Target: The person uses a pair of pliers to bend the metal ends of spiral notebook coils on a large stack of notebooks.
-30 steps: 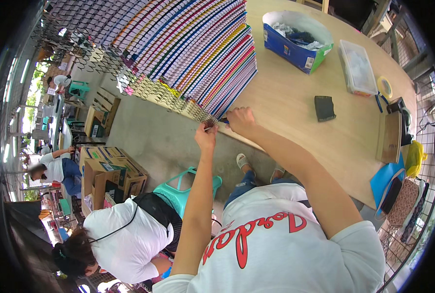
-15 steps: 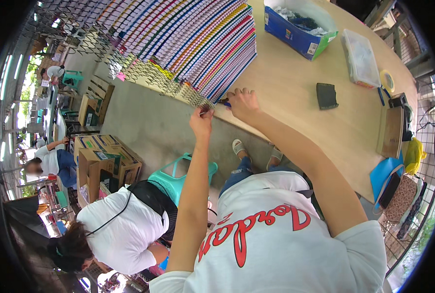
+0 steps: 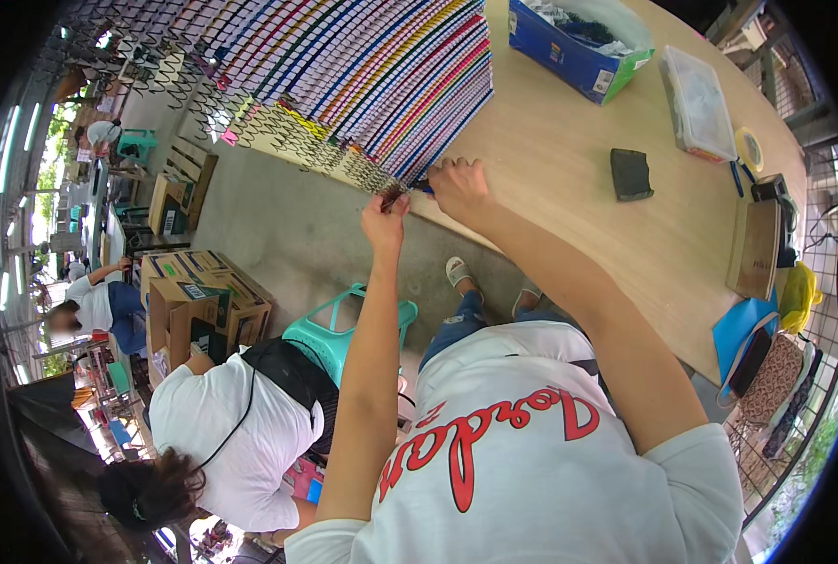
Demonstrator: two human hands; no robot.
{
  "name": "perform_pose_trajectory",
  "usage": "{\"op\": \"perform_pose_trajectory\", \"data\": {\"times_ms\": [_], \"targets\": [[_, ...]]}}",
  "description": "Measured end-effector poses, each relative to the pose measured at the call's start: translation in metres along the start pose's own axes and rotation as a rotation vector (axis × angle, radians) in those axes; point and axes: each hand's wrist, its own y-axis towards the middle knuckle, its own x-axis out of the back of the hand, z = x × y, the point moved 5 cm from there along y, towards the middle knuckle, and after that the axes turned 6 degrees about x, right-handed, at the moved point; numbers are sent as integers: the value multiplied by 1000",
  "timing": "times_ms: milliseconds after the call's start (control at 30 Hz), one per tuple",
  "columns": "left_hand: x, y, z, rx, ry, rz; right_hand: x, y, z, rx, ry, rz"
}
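Note:
A tall stack of coil-bound pads or notebooks (image 3: 395, 89) with bands of many colours stands at the table's left edge. Loose dark coil ends (image 3: 367, 176) stick out past the stack's left side, over the table edge. At the stack's near corner my left hand (image 3: 382, 224) is closed in a pinch on a dark brownish coil end (image 3: 393, 199). Just right of it, my right hand (image 3: 463, 191) is closed around a small blue-handled tool (image 3: 421, 186), its tip toward the coil ends. My fingers hide most of the tool, so its kind is unclear.
On the table (image 3: 551, 188) lie a dark block (image 3: 631, 176), a blue-green box (image 3: 579, 56), a clear plastic case (image 3: 699, 103) and a tape roll (image 3: 748, 148). A co-worker (image 3: 236, 423) bends near a teal stool (image 3: 348, 329) and cardboard boxes (image 3: 193, 301) at left.
Both hands have shifted slightly up and left in the picture, staying at the stack's near corner. The co-worker's arm now reaches to the cardboard boxes.

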Motion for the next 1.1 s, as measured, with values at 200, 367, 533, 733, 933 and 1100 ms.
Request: {"op": "perform_pose_trajectory", "data": {"times_ms": [200, 367, 533, 733, 933, 1100], "targets": [[-2, 4, 13, -10, -111, 21, -8, 10, -3, 0, 71, 153], [-9, 1, 8, 44, -294, 65, -5, 4, -13, -1, 130, 112], [0, 4, 21, -51, -113, 25, 12, -11, -1, 42, 43, -55], [-7, 1, 5, -9, -296, 37, 10, -4, 4, 28, -12, -59], [-4, 1, 1, -9, -201, 25, -1, 7, 1, 27, 117, 71], [-3, 2, -1, -10, -150, 21, -2, 9, -2, 12, 178, 91]]}}
